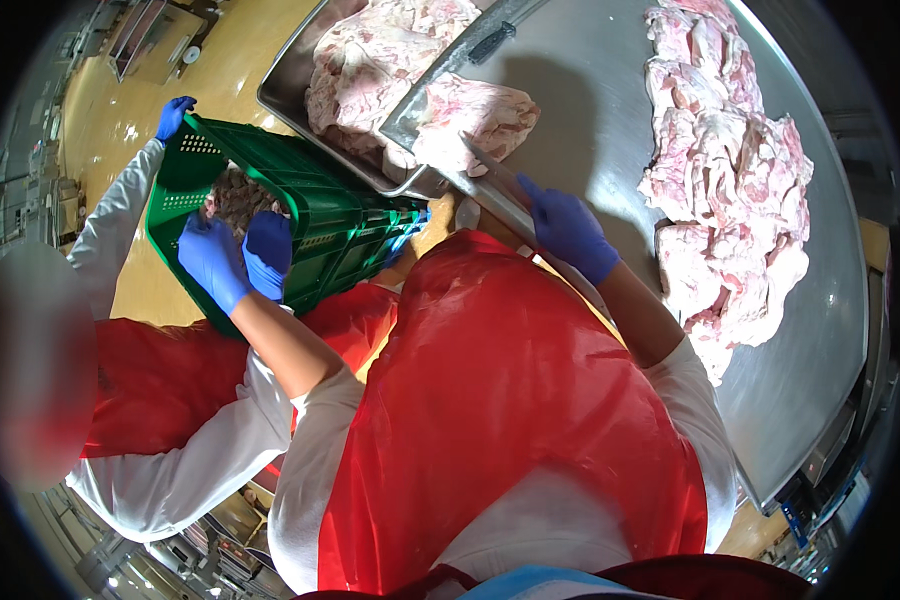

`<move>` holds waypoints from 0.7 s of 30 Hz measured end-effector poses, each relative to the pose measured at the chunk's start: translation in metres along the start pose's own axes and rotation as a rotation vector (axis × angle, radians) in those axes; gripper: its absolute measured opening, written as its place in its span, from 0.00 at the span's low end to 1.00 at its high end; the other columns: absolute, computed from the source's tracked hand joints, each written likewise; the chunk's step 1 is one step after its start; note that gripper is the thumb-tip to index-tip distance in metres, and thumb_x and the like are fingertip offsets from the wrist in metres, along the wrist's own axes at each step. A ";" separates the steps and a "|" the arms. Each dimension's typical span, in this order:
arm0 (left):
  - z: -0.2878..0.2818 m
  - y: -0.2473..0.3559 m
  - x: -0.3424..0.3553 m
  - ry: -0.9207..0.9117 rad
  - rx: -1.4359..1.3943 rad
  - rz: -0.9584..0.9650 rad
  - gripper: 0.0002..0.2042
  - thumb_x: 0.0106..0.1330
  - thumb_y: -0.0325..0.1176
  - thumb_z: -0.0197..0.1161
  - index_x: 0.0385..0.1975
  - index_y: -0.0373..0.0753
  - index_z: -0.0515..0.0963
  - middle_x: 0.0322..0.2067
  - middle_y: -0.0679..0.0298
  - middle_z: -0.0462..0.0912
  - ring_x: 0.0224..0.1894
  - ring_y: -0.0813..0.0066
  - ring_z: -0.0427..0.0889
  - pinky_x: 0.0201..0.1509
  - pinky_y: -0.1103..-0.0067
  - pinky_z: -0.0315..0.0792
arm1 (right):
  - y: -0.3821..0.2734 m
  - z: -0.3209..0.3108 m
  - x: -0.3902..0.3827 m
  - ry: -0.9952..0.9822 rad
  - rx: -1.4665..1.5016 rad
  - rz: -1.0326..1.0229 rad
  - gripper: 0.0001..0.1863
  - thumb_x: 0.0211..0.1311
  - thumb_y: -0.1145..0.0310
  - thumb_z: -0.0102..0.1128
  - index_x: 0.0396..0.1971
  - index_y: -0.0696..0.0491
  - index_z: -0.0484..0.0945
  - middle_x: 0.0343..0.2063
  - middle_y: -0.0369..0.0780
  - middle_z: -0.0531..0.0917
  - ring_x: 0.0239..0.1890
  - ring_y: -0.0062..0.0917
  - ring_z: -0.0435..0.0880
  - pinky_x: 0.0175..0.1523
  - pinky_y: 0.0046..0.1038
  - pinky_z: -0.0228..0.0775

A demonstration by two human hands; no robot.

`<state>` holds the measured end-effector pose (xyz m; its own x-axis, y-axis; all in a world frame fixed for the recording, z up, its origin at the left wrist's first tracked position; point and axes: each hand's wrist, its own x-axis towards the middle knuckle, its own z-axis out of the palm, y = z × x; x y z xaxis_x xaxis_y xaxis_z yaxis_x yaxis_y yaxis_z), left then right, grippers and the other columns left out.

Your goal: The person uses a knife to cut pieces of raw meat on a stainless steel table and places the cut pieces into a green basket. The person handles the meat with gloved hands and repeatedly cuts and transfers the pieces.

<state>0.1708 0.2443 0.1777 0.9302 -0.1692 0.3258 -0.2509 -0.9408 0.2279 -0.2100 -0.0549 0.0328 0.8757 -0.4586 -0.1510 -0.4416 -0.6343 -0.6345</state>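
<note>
My left hand (pixel 212 262), in a blue glove, is at the mouth of a tilted green crate (pixel 320 235). Its fingers are curled closed, and whatever they hold is hidden. Brownish-pink meat pieces (pixel 240 200) lie inside the crate. My right hand (pixel 572 232), also gloved in blue, rests by the near edge of the metal table (pixel 610 120). It is closed around a knife (pixel 488 162), whose blade points up and left toward a pale slab of fatty meat (pixel 478 118); its handle is covered by my fingers.
A co-worker's blue-gloved hand (pixel 175 116) grips the crate's far rim; another gloved hand (pixel 268 252) is beside my left. A steel tub (pixel 288 85) heaped with meat (pixel 375 75) adjoins the table. A dark-handled knife (pixel 492 43) and a row of meat slabs (pixel 725 180) lie on the table.
</note>
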 end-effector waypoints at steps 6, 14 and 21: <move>0.080 0.089 -0.030 -0.010 -0.359 0.458 0.13 0.61 0.36 0.71 0.44 0.38 0.88 0.41 0.52 0.89 0.44 0.58 0.89 0.52 0.70 0.80 | -0.007 0.005 0.008 -0.081 -0.229 0.138 0.32 0.66 0.72 0.49 0.72 0.44 0.66 0.38 0.51 0.85 0.39 0.48 0.86 0.46 0.47 0.79; 0.254 0.187 -0.124 -0.462 -0.660 0.807 0.08 0.57 0.32 0.69 0.33 0.37 0.83 0.30 0.48 0.83 0.34 0.46 0.82 0.41 0.62 0.78 | -0.011 -0.016 -0.011 -0.115 -0.274 0.267 0.34 0.66 0.71 0.48 0.74 0.43 0.63 0.40 0.51 0.84 0.42 0.48 0.86 0.48 0.46 0.79; 0.223 0.189 -0.151 -0.711 -0.837 0.548 0.11 0.56 0.36 0.68 0.34 0.38 0.86 0.30 0.50 0.85 0.34 0.48 0.85 0.39 0.63 0.78 | -0.007 -0.002 -0.031 0.080 -0.019 0.205 0.34 0.65 0.72 0.48 0.73 0.45 0.64 0.36 0.52 0.84 0.38 0.51 0.86 0.44 0.50 0.77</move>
<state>0.0432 0.0267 -0.0329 0.5206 -0.8523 0.0506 -0.5060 -0.2603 0.8223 -0.2345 -0.0376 0.0428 0.7494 -0.6267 -0.2139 -0.6129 -0.5342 -0.5821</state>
